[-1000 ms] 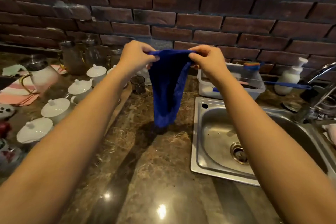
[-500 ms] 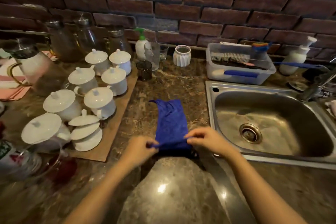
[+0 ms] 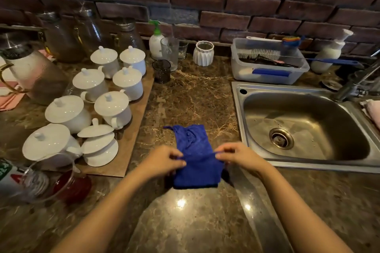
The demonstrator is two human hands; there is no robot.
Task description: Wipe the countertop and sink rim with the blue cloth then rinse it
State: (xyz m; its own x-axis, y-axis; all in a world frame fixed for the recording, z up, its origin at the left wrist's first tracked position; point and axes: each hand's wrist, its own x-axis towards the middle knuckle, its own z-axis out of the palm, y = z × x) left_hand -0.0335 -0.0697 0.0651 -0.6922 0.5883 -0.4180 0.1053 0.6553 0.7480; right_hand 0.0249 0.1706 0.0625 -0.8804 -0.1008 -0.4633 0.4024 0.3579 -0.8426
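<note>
Currently: blue cloth point(image 3: 195, 162) lies on the countertop point(image 3: 195, 98), just left of the sink rim point(image 3: 236, 113), its near half doubled over. Left hand point(image 3: 164, 162) and right hand point(image 3: 238, 156) each pinch the fold's upper edge, fingers curled. Judgement: cloth is being folded into a pad. No wipe streaks visible, so counter, rim and rinse are probably all still to do. No water seen running.

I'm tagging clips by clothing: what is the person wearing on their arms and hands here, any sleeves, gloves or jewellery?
Nothing shows. The left forearm and right forearm are bare up to the frame's edge, with no sleeve in view. The left hand and right hand have no gloves, and no ring, watch or bracelet is visible.
</note>
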